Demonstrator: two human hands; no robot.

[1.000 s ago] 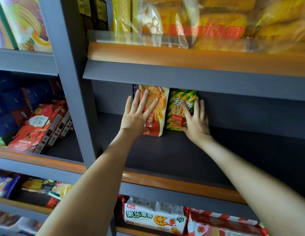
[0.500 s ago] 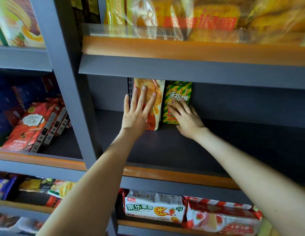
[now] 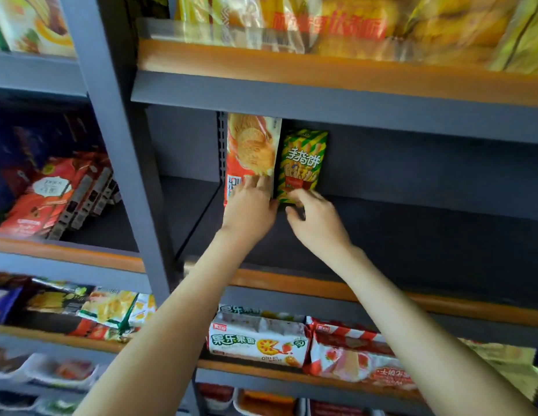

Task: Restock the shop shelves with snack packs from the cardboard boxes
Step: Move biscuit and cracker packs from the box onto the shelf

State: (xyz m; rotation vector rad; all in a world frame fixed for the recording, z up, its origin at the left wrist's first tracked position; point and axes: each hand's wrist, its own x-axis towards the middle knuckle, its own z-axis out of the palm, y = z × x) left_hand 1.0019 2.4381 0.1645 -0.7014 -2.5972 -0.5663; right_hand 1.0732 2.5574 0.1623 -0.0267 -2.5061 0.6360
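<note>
We are pressing the orange pack [image 3: 252,148] with our left hand [image 3: 249,213], fingers flat; whether our right hand [image 3: 317,225] is gripping the green pack [image 3: 303,163] is unclear. A hasty release could topple both.

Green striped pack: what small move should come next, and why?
Probably draw the right hand away from the green striped pack. It already stands upright beside the orange biscuit pack, which the left hand rests on, and the shelf to its right lies bare for more.
</note>
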